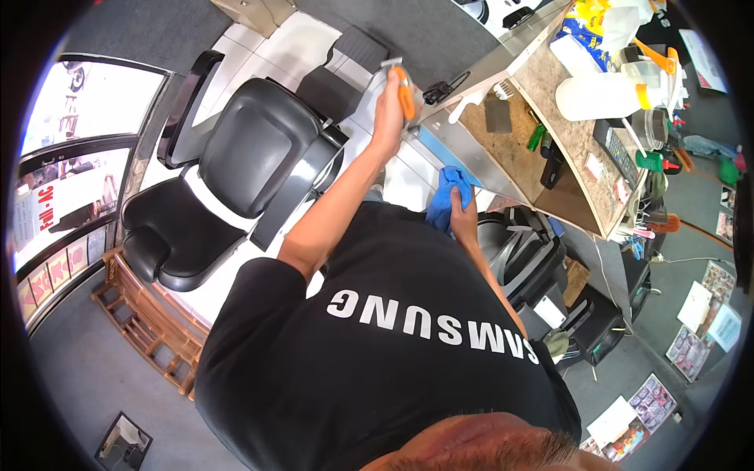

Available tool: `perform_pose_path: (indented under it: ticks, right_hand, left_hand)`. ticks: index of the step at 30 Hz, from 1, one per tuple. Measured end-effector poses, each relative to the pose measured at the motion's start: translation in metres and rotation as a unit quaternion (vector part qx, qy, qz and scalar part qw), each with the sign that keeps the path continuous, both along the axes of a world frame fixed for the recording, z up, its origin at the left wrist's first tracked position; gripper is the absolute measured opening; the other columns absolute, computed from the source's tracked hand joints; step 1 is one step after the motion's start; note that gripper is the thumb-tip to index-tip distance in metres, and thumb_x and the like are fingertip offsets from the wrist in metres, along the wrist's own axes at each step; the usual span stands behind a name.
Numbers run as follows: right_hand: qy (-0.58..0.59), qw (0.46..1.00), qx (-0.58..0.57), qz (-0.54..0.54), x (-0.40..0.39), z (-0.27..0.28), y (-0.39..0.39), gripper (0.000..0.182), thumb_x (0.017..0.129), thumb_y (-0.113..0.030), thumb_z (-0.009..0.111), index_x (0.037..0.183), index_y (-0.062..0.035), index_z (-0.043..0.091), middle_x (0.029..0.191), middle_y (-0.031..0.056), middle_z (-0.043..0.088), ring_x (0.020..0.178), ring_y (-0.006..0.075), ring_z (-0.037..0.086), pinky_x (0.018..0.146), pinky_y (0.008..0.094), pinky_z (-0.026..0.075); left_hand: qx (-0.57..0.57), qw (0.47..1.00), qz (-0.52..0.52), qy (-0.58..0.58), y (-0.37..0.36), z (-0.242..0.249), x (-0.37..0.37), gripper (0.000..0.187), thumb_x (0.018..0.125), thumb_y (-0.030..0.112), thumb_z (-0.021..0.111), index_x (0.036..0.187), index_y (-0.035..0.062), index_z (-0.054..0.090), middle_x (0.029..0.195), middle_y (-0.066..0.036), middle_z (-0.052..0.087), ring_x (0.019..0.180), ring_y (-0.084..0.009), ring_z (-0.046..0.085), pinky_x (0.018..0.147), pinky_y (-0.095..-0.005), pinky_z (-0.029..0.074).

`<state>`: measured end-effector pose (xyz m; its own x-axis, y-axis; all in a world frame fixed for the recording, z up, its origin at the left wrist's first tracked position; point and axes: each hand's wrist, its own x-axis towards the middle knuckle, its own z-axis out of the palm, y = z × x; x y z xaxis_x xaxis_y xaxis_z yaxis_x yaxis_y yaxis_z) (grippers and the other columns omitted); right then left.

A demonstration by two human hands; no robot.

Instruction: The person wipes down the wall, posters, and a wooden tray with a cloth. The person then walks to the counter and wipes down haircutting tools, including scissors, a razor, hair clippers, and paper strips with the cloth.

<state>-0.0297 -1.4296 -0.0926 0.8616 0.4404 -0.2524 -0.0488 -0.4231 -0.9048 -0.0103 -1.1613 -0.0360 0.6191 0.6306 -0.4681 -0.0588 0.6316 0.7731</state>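
My left hand (386, 118) is raised in front of me and wrapped around an orange hair clipper (405, 96), its metal blade pointing away from me. Lower and nearer my body, my right hand (463, 216) grips a bunched blue cloth (449, 196), part of which sticks out above the fingers. The clipper and the cloth are apart. Close to the clipper, a black coiled cord (442, 89) hangs by the edge of the wooden counter (503, 161).
A black barber chair (255, 145) stands on the left, with a wooden rack (149, 322) behind it. On the right, the counter's shelf holds a white clipper guard (503, 91) and black clippers (552, 163). A white bottle (598, 97) and a calculator (616, 151) are on top.
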Motion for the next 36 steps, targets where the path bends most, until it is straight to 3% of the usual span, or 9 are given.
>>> perform_pose_path:
  ticks: [1, 2, 6, 9, 11, 14, 19, 26, 36]
  right_hand:
    - [-0.010, 1.000, -0.018, 0.011, 0.000, -0.005, -0.004, 0.038, 0.109, -0.033, 0.051, 0.133, -0.0037, 0.054, 0.111, 0.0178, 0.067, 0.103, 0.0264, 0.064, 0.092, 0.0378, 0.048]
    - [0.053, 0.998, -0.013, 0.016, 0.001, 0.008, -0.001, 0.050, 0.109, -0.029, 0.053, 0.147, 0.0021, 0.045, 0.137, 0.0152, 0.060, 0.128, 0.0235, 0.055, 0.111, 0.0343, 0.039]
    - [0.088, 0.996, 0.008, 0.011, 0.005, 0.008, 0.002, 0.046, 0.109, -0.029, 0.052, 0.144, 0.0009, 0.048, 0.134, 0.0132, 0.060, 0.124, 0.0221, 0.055, 0.109, 0.0342, 0.040]
    - [0.056, 0.998, -0.006, -0.007, 0.007, 0.014, 0.005, 0.041, 0.109, -0.031, 0.053, 0.137, -0.0011, 0.051, 0.123, 0.0133, 0.063, 0.114, 0.0230, 0.059, 0.101, 0.0361, 0.044]
    - [0.012, 0.999, -0.017, -0.026, 0.006, 0.015, 0.007, 0.037, 0.107, -0.034, 0.053, 0.128, -0.0031, 0.055, 0.106, 0.0158, 0.068, 0.098, 0.0259, 0.064, 0.089, 0.0395, 0.049]
    - [-0.018, 0.997, 0.021, -0.068, 0.002, 0.012, 0.006, 0.037, 0.107, -0.035, 0.053, 0.127, -0.0039, 0.056, 0.109, 0.0156, 0.067, 0.100, 0.0255, 0.064, 0.092, 0.0381, 0.048]
    - [0.011, 0.995, -0.036, -0.093, 0.001, 0.012, -0.010, 0.038, 0.107, -0.036, 0.054, 0.128, -0.0036, 0.056, 0.112, 0.0137, 0.067, 0.103, 0.0229, 0.063, 0.094, 0.0359, 0.048]
    - [0.045, 0.990, -0.015, -0.131, -0.003, 0.000, -0.020, 0.039, 0.107, -0.040, 0.054, 0.128, -0.0064, 0.056, 0.111, 0.0098, 0.065, 0.104, 0.0188, 0.060, 0.093, 0.0335, 0.047]
    - [0.026, 0.993, -0.039, -0.107, -0.001, -0.002, -0.026, 0.038, 0.107, -0.041, 0.054, 0.122, -0.0067, 0.056, 0.108, 0.0111, 0.061, 0.103, 0.0225, 0.060, 0.094, 0.0353, 0.046]
  left_hand:
    - [-0.012, 0.999, -0.031, -0.029, 0.009, -0.001, 0.016, 0.060, 0.105, 0.059, 0.044, 0.126, 0.0037, 0.055, 0.097, -0.007, 0.065, 0.078, -0.0160, 0.061, 0.076, -0.0320, 0.050]
    - [-0.023, 0.996, -0.063, -0.057, 0.020, -0.004, 0.032, 0.059, 0.106, 0.058, 0.045, 0.125, 0.0036, 0.056, 0.100, -0.008, 0.065, 0.082, -0.0175, 0.062, 0.078, -0.0329, 0.051]
    - [-0.100, 0.966, -0.091, -0.222, 0.037, 0.033, 0.103, 0.053, 0.106, 0.052, 0.051, 0.125, 0.0027, 0.057, 0.116, -0.015, 0.065, 0.095, -0.0259, 0.066, 0.091, -0.0381, 0.056]
    - [-0.167, 0.938, -0.138, -0.270, 0.060, -0.005, 0.179, 0.052, 0.106, 0.047, 0.054, 0.127, 0.0001, 0.055, 0.123, -0.020, 0.063, 0.103, -0.0315, 0.067, 0.098, -0.0413, 0.057]
    - [-0.194, 0.939, -0.130, -0.252, 0.054, 0.001, 0.208, 0.052, 0.107, 0.046, 0.052, 0.129, -0.0004, 0.055, 0.126, -0.022, 0.061, 0.106, -0.0325, 0.067, 0.094, -0.0415, 0.059]
    - [-0.237, 0.938, -0.114, -0.224, 0.050, -0.002, 0.247, 0.050, 0.107, 0.044, 0.051, 0.129, -0.0005, 0.055, 0.127, -0.025, 0.061, 0.109, -0.0337, 0.067, 0.088, -0.0415, 0.062]
    - [-0.307, 0.923, -0.091, -0.212, 0.048, -0.026, 0.279, 0.048, 0.109, 0.043, 0.047, 0.128, 0.0000, 0.056, 0.125, -0.028, 0.061, 0.104, -0.0328, 0.068, 0.085, -0.0404, 0.063]
    - [-0.312, 0.914, -0.134, -0.220, 0.039, -0.036, 0.292, 0.053, 0.111, 0.044, 0.042, 0.126, -0.0054, 0.054, 0.120, -0.026, 0.060, 0.097, -0.0295, 0.067, 0.082, -0.0387, 0.063]
    - [-0.378, 0.898, -0.131, -0.184, 0.038, -0.059, 0.314, 0.051, 0.112, 0.042, 0.038, 0.124, -0.0044, 0.054, 0.115, -0.026, 0.062, 0.092, -0.0287, 0.068, 0.077, -0.0384, 0.064]
